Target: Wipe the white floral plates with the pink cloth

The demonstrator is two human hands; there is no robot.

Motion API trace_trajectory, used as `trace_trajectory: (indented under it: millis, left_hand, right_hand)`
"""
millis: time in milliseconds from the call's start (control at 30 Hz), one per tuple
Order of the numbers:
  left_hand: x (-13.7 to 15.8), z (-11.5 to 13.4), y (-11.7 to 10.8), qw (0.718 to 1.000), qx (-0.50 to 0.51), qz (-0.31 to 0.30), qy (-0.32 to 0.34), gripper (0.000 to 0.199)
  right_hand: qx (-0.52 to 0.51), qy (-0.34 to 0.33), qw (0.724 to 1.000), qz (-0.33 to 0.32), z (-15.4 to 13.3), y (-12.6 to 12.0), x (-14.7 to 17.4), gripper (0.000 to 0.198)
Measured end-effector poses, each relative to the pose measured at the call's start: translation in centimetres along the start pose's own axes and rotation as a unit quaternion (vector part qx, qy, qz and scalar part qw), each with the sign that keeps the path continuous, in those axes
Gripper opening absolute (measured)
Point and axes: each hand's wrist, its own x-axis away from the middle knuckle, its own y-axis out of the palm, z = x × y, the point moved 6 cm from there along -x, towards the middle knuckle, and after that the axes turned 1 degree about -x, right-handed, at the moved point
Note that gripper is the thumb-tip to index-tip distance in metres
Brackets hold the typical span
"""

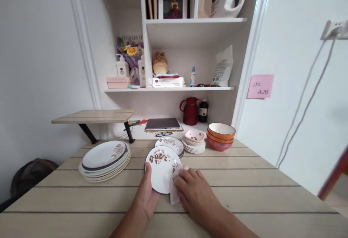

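My left hand [148, 191] grips a white plate [161, 172] with a brown flower pattern and dark rim, thumb over its left edge and fingers beneath. The plate is tilted toward me above the table. Against its right edge, my right hand [191, 189] presses a pale pinkish cloth or tissue [174, 191], fingers closed over it. Just behind the held plate lies a short stack of similar flowered plates [170, 143]. Over to the left stands a taller stack of larger plates [103, 154], a dark-rimmed flowered one on top.
Small plates with a pink square bowl [194, 136] on top stand behind right, beside stacked orange and red bowls [220, 133]. Farther back are glasses [164, 134], a laptop [163, 123], a red jug [190, 111] and a dark bottle [203, 111]. A small raised shelf [95, 116] overhangs the back left.
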Motion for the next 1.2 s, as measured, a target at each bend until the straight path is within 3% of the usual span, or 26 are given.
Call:
trace_trajectory:
  millis: [100,200,333,400,567,633,767,867,933,1000,1033,1133,1200]
  left_hand:
    - [0.6,-0.7,0.7,0.997,-0.007,-0.022,-0.078,0.067]
    - [1.5,-1.9,2.0,0.983,-0.003,-0.060,-0.174,0.069]
    - [1.3,-1.9,2.6,0.988,0.016,-0.067,-0.137,0.062]
    - [0.8,-1.8,2.1,0.990,0.021,-0.067,-0.119,0.061]
    - [0.1,-0.8,0.6,0.995,0.035,-0.065,-0.072,0.056]
    - [0.3,-0.6,0.7,0.993,0.044,-0.073,-0.079,0.055]
    - [1.2,-1.0,2.0,0.988,0.036,-0.084,-0.122,0.057]
    - [1.7,-1.1,2.7,0.988,-0.014,-0.084,-0.128,0.057]
    - [1.7,-0.7,2.8,0.989,-0.039,-0.085,-0.112,0.059]
    - [1.4,0.3,2.3,0.995,-0.058,-0.053,-0.063,0.056]
    - [1.1,1.0,1.7,0.997,-0.067,-0.018,-0.024,0.052]
    - [0.6,3.0,-0.6,0.985,-0.088,0.118,0.089,0.033]
    - [0.3,3.4,-1.3,0.979,-0.087,0.152,0.108,0.028]
  right_hand:
    - [-0.049,-0.057,0.997,-0.006,-2.4,-0.6,-0.1,0.020]
    - [-0.061,-0.073,0.995,0.016,-2.5,-1.4,-0.6,0.028]
    - [-0.020,-0.016,0.997,0.075,0.4,-2.2,-0.8,0.037]
    - [-0.015,-0.005,0.997,0.072,1.3,-2.0,-0.5,0.042]
    - [-0.061,-0.141,0.988,-0.026,-1.0,-0.7,0.4,0.079]
    - [-0.067,-0.146,0.987,-0.029,-1.8,-0.7,0.3,0.072]
    - [-0.089,-0.094,0.991,0.018,-1.9,-1.5,0.0,0.039]
    - [-0.160,-0.062,0.985,0.037,-1.0,-2.2,-0.1,0.027]
    - [-0.246,-0.005,0.967,0.070,0.4,-2.9,-0.1,0.024]
    - [-0.361,0.082,0.919,0.136,2.5,-3.7,0.1,0.025]
    - [-0.429,0.129,0.877,0.174,3.6,-3.9,0.3,0.029]
    - [-0.633,0.238,0.698,0.235,5.8,-3.0,0.8,0.048]
    - [-0.731,0.271,0.585,0.222,6.0,-1.6,0.7,0.056]
